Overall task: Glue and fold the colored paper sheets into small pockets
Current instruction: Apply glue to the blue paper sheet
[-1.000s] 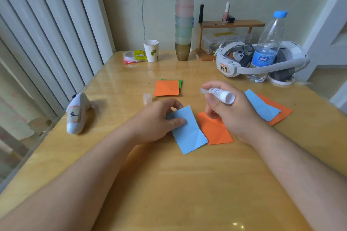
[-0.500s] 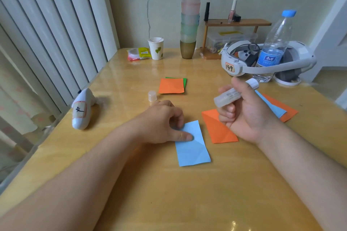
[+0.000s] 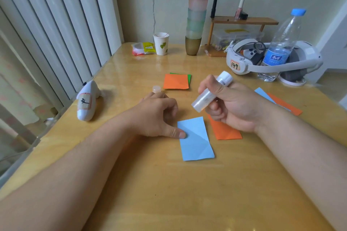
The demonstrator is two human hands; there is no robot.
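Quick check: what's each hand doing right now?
Left hand: thumb presses the blue paper flat, fingers curled.
Right hand: grips the glue stick, held above the table.

white controller [image 3: 86,102] near left table edge | paper cup [image 3: 161,43] and snack packet [image 3: 143,48] far | stacked cups [image 3: 196,15] far centre | headset [image 3: 272,58] and water bottle [image 3: 279,47] far right | wooden shelf [image 3: 244,21] behind

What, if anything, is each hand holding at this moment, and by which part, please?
The right hand grips the glue stick around the middle of its barrel. The left hand holds nothing; its thumb presses the left edge of the blue paper.
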